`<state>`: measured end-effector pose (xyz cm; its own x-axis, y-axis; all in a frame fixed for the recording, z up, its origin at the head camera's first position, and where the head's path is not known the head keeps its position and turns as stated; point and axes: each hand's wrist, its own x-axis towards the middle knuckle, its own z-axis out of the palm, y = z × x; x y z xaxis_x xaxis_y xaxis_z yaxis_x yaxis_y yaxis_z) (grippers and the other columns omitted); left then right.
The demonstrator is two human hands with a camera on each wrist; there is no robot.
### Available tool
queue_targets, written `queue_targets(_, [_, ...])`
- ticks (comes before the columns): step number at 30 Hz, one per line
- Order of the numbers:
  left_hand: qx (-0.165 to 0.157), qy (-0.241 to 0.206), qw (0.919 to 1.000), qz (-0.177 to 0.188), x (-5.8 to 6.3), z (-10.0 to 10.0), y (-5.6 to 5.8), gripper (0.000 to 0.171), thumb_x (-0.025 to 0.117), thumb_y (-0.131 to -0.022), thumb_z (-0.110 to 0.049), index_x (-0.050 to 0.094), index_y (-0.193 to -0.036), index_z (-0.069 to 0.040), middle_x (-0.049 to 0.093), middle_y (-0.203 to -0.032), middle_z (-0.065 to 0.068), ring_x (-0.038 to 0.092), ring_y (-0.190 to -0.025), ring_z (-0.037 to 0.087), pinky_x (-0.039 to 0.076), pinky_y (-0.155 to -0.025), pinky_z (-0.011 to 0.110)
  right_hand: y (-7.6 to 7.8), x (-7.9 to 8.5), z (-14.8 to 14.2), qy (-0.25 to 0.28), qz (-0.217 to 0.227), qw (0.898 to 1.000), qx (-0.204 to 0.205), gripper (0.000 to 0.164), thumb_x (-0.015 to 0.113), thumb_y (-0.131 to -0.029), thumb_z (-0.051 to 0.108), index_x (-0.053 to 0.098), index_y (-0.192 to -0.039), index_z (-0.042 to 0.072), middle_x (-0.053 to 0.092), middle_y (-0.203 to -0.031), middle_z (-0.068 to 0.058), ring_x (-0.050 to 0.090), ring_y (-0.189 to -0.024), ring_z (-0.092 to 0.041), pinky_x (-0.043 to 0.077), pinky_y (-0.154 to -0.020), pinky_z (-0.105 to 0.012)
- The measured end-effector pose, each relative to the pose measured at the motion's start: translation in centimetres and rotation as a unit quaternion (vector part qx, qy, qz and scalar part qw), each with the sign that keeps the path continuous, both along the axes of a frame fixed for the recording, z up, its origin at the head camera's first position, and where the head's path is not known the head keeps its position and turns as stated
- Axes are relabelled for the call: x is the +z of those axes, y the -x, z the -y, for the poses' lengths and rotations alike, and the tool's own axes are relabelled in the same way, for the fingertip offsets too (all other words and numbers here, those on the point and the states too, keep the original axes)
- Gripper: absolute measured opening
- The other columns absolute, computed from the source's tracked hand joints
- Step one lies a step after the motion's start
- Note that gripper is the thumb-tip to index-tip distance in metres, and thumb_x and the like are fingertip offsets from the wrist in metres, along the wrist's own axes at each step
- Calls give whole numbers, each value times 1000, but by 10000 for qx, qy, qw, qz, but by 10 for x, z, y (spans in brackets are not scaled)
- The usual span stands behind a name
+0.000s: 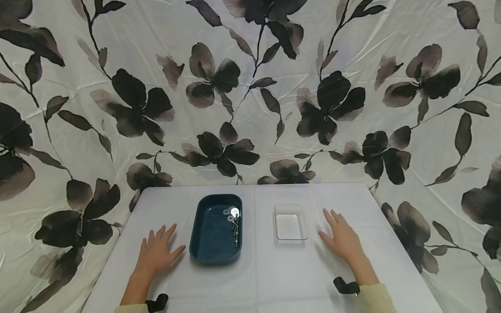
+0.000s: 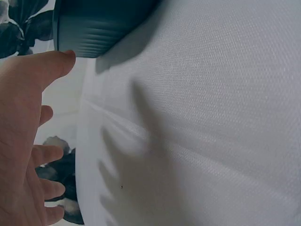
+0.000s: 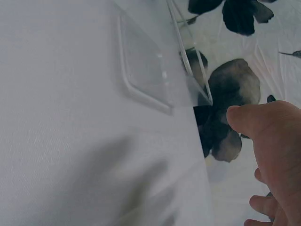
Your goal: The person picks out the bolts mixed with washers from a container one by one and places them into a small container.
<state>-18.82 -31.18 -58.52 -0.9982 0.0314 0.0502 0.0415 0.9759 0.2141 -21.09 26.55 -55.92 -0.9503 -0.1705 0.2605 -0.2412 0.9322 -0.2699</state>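
Your left hand (image 1: 156, 253) lies just beside the blue tray (image 1: 213, 232), between it and the left edge of the counter (image 1: 254, 280); a narrow gap separates the 2. Your right hand (image 1: 344, 239) is near the clear box (image 1: 291, 227), on the side toward the counter's right edge, and does not touch it. Both of your hands are wide, their fingers spread and holding nothing.

The tray and the box both sit toward the counter's far edge, the tray left of the middle and the box right of it. The tray is deep blue with rounded corners and upright walls, its long sides running away from you. Thin metal screws (image 1: 236, 230) and pale washers (image 1: 228, 211) gather along its right wall, toward the far end; they are too small to count surely. The box is smaller, see-through and square-cornered.

Your left wrist view shows ribbing on the tray's outer wall, which the head view does not. Your right wrist view shows the box's raised rim against the flowered cloth (image 1: 289, 74). Only the head view shows the screws and washers.
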Motion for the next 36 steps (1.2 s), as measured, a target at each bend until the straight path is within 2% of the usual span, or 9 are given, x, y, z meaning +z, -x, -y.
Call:
queue_targets(5, [-66, -81, 9999, 17, 5, -2, -4, 82, 60, -87, -60, 38, -147, -9, 35, -144, 33, 23, -128, 64, 17, -98, 75, -2, 1, 9, 383, 55, 9992, -39, 70, 70, -88, 30, 41, -146, 3, 43, -142, -27, 41, -128, -46, 38, -96, -60])
queue_targets(9, [-210, -166, 9995, -174, 11, -6, -6, 78, 63, -88, -53, 41, -145, -6, 39, -141, 33, 30, -126, 62, 23, -97, 73, -3, 2, 16, 635, 129, 9978, -121, 65, 67, -90, 31, 43, -144, 3, 44, -142, -24, 43, -129, -42, 38, -97, -58])
queue_targets(14, [-350, -403, 9979, -356, 18, -10, -7, 72, 68, -87, -43, 44, -143, -5, 42, -140, 30, 40, -125, 53, 33, -96, 66, -3, 8, 28, 966, -184, 9951, -112, 56, 68, -89, 26, 51, -137, 2, 51, -136, -21, 48, -124, -40, 41, -95, -57])
queue_targets(18, [-363, -725, 9960, -376, 23, -14, -6, 68, 69, -87, -38, 46, -142, -5, 43, -140, 27, 44, -124, 47, 36, -95, 63, 0, 16, 43, 1258, -425, 9911, -23, 49, 69, -89, 23, 56, -132, 4, 56, -131, -18, 52, -120, -37, 43, -94, -54])
queue_targets(28, [-211, -1293, 9912, -164, 37, -27, -9, 59, 67, -90, -33, 49, -140, -6, 45, -140, 21, 43, -127, 43, 36, -97, 61, 11, 28, 85, 1669, -509, 9846, 116, 38, 68, -90, 23, 62, -124, 9, 62, -125, -10, 57, -116, -29, 46, -93, -48])
queue_targets(36, [-197, -1650, 9860, -108, 45, -32, -7, 58, 64, -92, -38, 49, -141, -10, 46, -141, 18, 42, -129, 40, 34, -100, 60, 18, 33, 119, 2231, -538, 9719, 517, 32, 68, -90, 19, 66, -120, 8, 65, -118, -6, 64, -103, -26, 54, -78, -39])
